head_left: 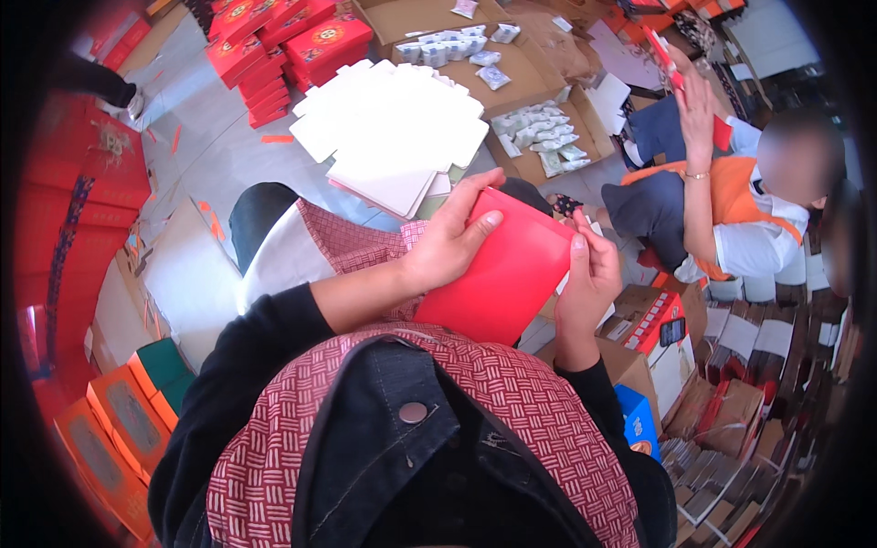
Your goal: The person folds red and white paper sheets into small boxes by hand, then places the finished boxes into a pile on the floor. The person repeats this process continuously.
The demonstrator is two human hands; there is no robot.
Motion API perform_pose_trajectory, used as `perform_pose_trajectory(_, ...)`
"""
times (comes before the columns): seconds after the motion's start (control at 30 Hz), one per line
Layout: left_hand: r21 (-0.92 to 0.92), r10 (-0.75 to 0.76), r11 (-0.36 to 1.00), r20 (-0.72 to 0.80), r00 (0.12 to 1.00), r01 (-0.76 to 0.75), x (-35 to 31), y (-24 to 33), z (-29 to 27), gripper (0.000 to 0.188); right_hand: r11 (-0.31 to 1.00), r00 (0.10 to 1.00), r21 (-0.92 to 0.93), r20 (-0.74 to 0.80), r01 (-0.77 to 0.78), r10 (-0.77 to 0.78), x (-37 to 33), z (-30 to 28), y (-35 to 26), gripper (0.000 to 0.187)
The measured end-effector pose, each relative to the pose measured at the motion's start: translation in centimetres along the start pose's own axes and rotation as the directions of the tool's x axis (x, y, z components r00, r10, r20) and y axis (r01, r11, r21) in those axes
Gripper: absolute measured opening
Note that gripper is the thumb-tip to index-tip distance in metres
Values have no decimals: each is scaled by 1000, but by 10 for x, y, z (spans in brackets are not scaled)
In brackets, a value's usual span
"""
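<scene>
A red cardboard box piece (pixel 501 279), smooth and plain on the side I see, is held over my lap, tilted. My left hand (pixel 455 236) grips its left edge, thumb on the face and fingers over the far edge. On the right side, my right hand (pixel 587 283) has its thumb and fingers closed on the edge near the far right corner. Just beyond my knees lies a stack of flat white die-cut box blanks (pixel 388 119). Whether the red piece is fully folded I cannot tell.
Red printed boxes (pixel 327 44) are piled at the far left. Open cartons (pixel 598 128) hold small white packets. At right a co-worker in an orange apron (pixel 731 196) raises a red piece. Orange boxes (pixel 128 420) stand at lower left, flat cardboard stacks (pixel 703 484) at lower right.
</scene>
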State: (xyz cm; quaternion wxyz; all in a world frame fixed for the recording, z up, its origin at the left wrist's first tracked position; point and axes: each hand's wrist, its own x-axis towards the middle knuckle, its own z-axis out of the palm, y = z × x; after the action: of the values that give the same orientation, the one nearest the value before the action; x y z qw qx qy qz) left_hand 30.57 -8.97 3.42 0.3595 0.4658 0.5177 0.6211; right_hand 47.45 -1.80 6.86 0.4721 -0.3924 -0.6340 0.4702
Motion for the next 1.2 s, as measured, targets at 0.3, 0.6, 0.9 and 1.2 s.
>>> perform_pose_trajectory(0.3,-450,-177,870,100,979,203,2,1,-7,47,997,996,-41,63,69,-66,-8,-9,11,13)
perform_pose_trajectory(0.6,-701,53,651,424,904,290,34,-49,-39,29,987,996,159,85,0,-14,-1,-13,27,11)
perform_pose_trajectory(0.9,-726,162,633,464,871,269,41,-51,-39,18,974,974,227,224,-26,-26,5,-19,22,7)
perform_pose_trajectory(1.2,-672,-49,717,220,974,187,16,-37,-10,19,1000,989,11,146,-7,6,-4,-11,33,18)
